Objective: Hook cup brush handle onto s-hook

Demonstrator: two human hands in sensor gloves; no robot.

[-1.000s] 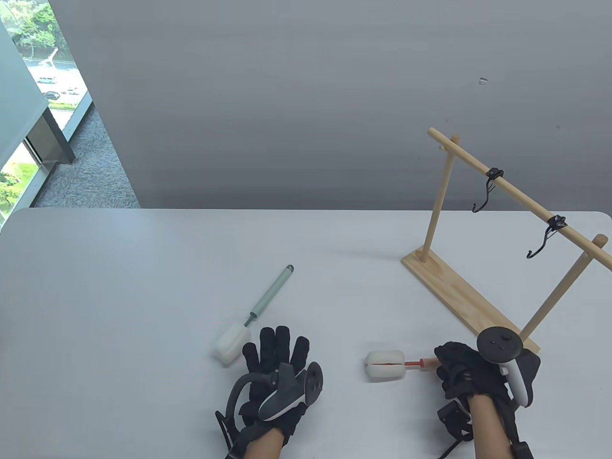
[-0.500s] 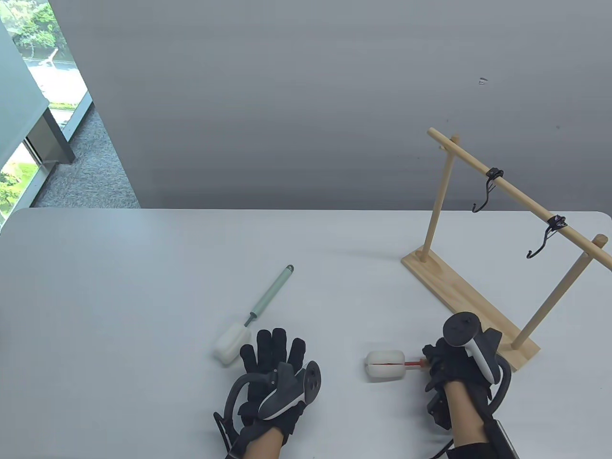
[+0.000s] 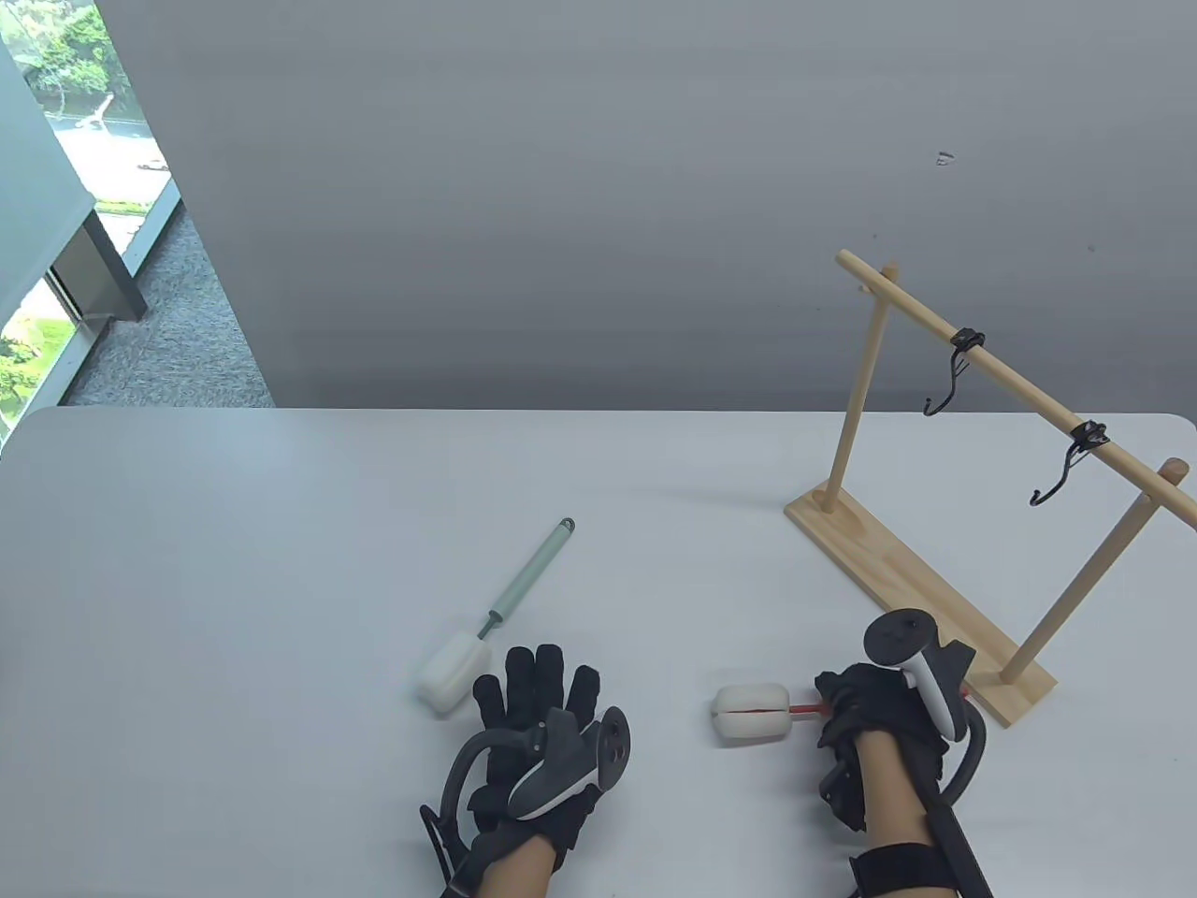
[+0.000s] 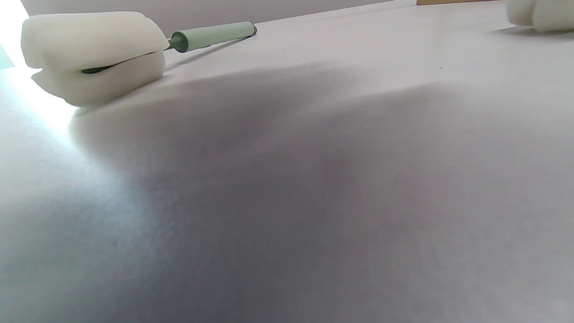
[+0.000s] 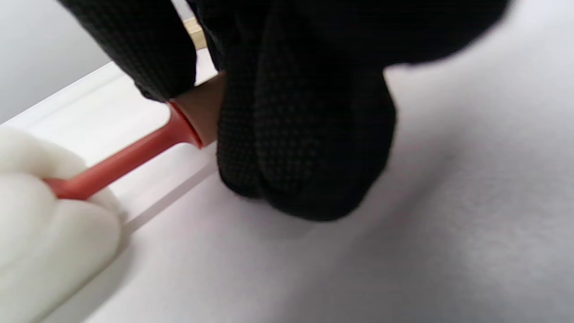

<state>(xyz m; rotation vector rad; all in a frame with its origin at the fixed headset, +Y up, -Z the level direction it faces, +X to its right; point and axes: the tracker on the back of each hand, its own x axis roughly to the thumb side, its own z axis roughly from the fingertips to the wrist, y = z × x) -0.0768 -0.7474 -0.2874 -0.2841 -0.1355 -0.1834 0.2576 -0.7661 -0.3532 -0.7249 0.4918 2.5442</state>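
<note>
A cup brush with a white sponge head (image 3: 753, 715) and a red stem (image 3: 806, 712) lies on the white table. My right hand (image 3: 865, 706) closes around its pale handle; the right wrist view shows gloved fingers (image 5: 305, 134) wrapped on the handle (image 5: 204, 114) beside the sponge (image 5: 49, 233). A second brush with a green handle (image 3: 528, 577) and a white sponge (image 3: 452, 669) lies left of centre. My left hand (image 3: 538, 692) rests flat on the table, fingers spread, just right of that sponge. Two black s-hooks (image 3: 949, 374) (image 3: 1066, 465) hang from the rack's rail.
The wooden rack (image 3: 912, 580) stands at the right, its base running diagonally toward my right hand. The left wrist view shows the green brush's sponge (image 4: 94, 54) and handle (image 4: 210, 35) on the table surface (image 4: 314, 202).
My right hand has rolled and shifted left along the red brush, closing over its handle. The brush has stayed on the table. The left hand has not moved.
</note>
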